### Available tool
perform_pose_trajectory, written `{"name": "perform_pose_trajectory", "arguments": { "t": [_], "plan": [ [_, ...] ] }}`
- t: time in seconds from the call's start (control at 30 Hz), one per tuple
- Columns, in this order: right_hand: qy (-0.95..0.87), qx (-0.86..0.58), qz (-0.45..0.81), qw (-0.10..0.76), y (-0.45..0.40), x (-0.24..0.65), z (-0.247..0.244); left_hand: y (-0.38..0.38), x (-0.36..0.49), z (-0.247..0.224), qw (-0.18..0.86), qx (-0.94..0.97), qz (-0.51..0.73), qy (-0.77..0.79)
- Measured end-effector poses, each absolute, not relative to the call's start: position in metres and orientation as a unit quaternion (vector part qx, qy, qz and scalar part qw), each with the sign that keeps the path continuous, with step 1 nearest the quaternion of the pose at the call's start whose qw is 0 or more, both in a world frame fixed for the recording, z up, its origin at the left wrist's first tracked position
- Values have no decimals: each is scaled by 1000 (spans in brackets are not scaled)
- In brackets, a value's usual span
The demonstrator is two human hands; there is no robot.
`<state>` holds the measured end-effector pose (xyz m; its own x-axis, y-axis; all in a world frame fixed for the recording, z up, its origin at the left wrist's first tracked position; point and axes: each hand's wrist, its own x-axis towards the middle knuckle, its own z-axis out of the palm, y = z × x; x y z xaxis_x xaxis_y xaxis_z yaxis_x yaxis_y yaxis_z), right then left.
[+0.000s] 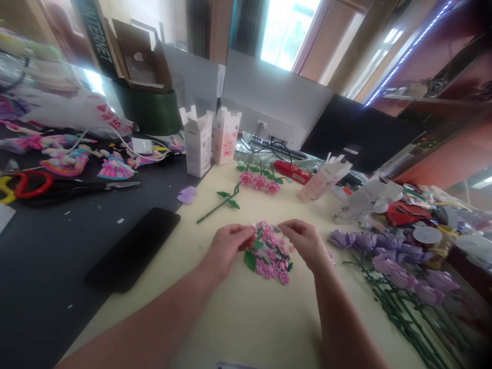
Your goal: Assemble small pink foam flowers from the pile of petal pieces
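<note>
A heap of small pink and green plastic building pieces lies on the pale yellow mat in front of me. At its left edge is my left hand, thumb and fingers pinched together; whatever may be between them is too small to see. My right hand is at the upper right of the heap, its fingertips also drawn into a pinch with their contents hidden. Beyond my hands lie a green stem with leaves and a row of assembled pink flowers.
Left are a black phone, pliers with red handles and small dolls. White boxes stand behind the mat, with a red tool nearby. Purple flowers and pink roses on long stems lie right.
</note>
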<state>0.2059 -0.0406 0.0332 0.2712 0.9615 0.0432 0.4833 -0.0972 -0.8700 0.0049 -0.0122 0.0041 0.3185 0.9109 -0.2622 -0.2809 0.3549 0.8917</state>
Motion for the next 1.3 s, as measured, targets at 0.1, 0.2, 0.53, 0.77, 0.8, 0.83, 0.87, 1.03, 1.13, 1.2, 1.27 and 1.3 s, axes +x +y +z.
{"name": "perform_pose_trajectory", "arguments": {
  "t": [0.1, 0.2, 0.53, 0.77, 0.8, 0.83, 0.87, 1.03, 1.13, 1.2, 1.27, 1.3],
  "plan": [
    [-560, -646, 316, 411, -46, 184, 37, -14, 7, 6, 714, 389, 419, 404],
    [-577, -635, 318, 403, -51, 169, 40, -15, 8, 7, 715, 392, 422, 395],
    [-560, -645, 334, 399, -53, 158, 40, -16, 7, 2, 666, 469, 416, 404],
    [-529, -661, 350, 402, -53, 154, 37, -19, 5, 11, 587, 547, 419, 426],
    [-520, -663, 356, 404, -53, 154, 36, -20, 5, 11, 575, 555, 420, 430],
    [-511, -661, 367, 408, -53, 153, 35, -21, 5, 11, 564, 562, 422, 433],
    [-502, -657, 378, 415, -53, 152, 34, -21, 6, 11, 553, 569, 425, 436],
    [-455, -636, 427, 454, -54, 148, 34, -23, 6, 11, 524, 584, 437, 439],
    [-439, -631, 444, 461, -54, 146, 35, -24, 6, 12, 519, 589, 443, 434],
    [-432, -623, 453, 468, -53, 146, 34, -25, 6, 13, 516, 590, 446, 432],
    [-424, -617, 459, 478, -53, 145, 33, -25, 6, 13, 515, 589, 450, 432],
    [-419, -617, 461, 481, -52, 145, 32, -25, 6, 14, 514, 588, 451, 432]
  ]
}}
